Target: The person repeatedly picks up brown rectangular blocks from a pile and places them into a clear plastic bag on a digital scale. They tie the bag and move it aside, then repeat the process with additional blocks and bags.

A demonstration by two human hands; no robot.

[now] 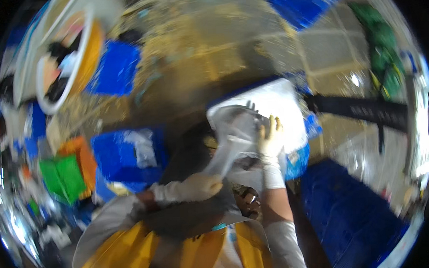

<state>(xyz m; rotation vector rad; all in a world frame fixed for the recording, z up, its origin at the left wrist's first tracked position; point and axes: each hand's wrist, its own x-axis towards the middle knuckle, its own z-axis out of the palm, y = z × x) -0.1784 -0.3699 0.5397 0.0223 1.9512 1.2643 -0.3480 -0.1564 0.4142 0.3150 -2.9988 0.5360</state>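
Observation:
My left hand [203,186], in a pale glove, is closed on one end of a clear plastic bag or sheet [233,134]. The plastic stretches up and to the right, over a brightly lit white panel or box lid [286,96]. My right hand [271,139], also gloved, reaches over that white surface with its fingers extended and apart. Its thumb side is close to the plastic, and blur hides whether they touch. Finger shadows fall on the white surface. Below the plastic, brown and shiny items [248,200] show, too blurred to name.
A blue bin [127,154] stands left, beside a green crate [63,180] and an orange crate [81,157]. A round tub with a white rim [92,60] is upper left. A black bar [360,112] and a dark blue crate [346,214] are right. Debris covers the tiled floor [208,27].

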